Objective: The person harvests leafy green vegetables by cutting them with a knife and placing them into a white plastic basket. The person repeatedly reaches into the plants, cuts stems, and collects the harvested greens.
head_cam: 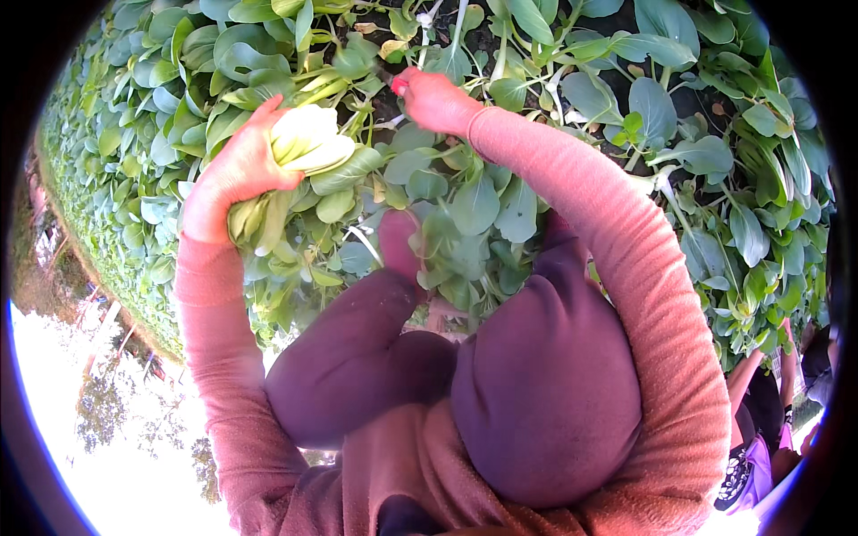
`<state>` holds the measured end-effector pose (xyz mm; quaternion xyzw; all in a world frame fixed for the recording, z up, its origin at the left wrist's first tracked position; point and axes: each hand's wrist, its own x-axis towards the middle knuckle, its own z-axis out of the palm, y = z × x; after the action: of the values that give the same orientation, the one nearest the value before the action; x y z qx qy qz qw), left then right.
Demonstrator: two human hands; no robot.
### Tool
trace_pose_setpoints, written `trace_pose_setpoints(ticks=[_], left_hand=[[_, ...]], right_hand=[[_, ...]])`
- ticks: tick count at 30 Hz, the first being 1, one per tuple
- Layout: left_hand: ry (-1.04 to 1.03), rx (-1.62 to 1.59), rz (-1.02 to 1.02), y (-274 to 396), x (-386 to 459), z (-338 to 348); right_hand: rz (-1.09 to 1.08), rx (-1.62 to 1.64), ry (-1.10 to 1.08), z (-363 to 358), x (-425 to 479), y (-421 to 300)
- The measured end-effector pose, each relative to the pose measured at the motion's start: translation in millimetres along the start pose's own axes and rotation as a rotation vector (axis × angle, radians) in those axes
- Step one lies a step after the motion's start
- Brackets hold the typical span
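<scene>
My left hand (244, 157) grips a bunch of leafy greens that looks like pak choi (310, 139); its pale stem base points right and its leaves hang below my palm. To the right, my right hand (439, 100) is closed around a red handle (399, 86). A dark, blurred blade seems to extend left from it, low among the plants, so its exact shape cannot be told. Pale cut-looking stems (423, 20) show near that hand. Broad green leaves (476, 204) stand between my two hands and my knees.
Dense rows of leafy plants (154, 87) spread left, with more on the right (697, 154). Dark soil (627, 20) shows between stems. My bent legs (546, 388) are close below my hands. Another person's arm (745, 375) reaches into the plants at the lower right.
</scene>
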<state>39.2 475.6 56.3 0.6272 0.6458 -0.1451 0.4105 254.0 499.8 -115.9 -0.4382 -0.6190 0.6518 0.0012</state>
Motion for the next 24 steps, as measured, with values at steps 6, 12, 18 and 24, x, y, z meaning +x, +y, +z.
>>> trace_pose_setpoints(ticks=[6, 12, 18, 24], left_hand=[[0.000, -0.082, -0.040, 0, -5, 12], [0.035, -0.087, -0.014, -7, -10, 19], [0.057, -0.092, 0.012, -8, -9, 19], [0.049, -0.129, -0.023, -10, -12, 20]], right_hand=[[-0.048, -0.062, -0.003, 10, -5, 1], [-0.063, -0.030, 0.048, 18, -9, -10], [-0.027, -0.062, 0.018, 26, 24, -10], [0.042, -0.005, -0.009, 38, 26, -14]])
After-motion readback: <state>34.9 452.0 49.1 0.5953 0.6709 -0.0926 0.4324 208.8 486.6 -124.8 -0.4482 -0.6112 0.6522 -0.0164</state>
